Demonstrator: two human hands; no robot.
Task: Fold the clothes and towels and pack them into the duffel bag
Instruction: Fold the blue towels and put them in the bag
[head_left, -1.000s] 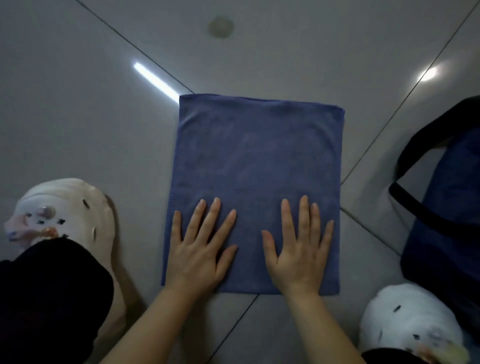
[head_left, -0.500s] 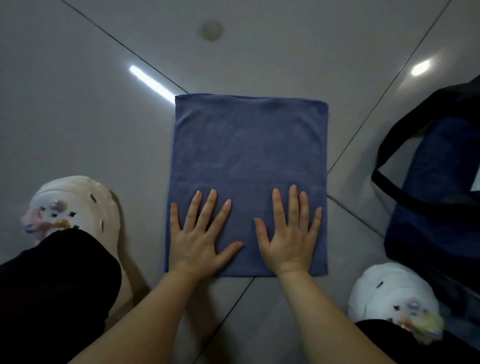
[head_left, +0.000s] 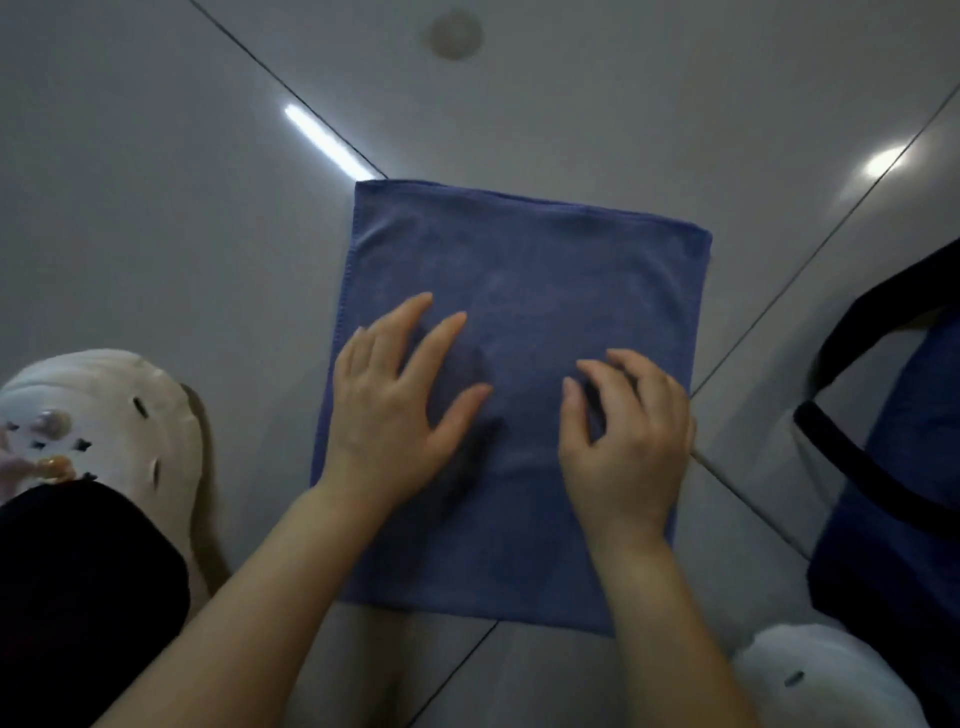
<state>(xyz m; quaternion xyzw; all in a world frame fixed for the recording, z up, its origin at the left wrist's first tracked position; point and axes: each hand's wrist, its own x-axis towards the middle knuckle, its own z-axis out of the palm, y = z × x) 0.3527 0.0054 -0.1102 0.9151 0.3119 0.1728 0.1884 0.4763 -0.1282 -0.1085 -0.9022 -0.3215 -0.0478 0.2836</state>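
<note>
On the shiny grey tiled floor (head_left: 156, 208), blue towel (head_left: 524, 291) flat beside the duffel bag (head_left: 893, 493), left hand (head_left: 395, 410) spread, right hand (head_left: 623, 431) now curling, holding nothing, lifted for another fold.

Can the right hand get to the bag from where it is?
Probably yes. The right hand is above the towel, fingers loosely curled and holding nothing. The bag sits just to its right on the floor, with only bare tile between them, so nothing looks in the way.
</note>
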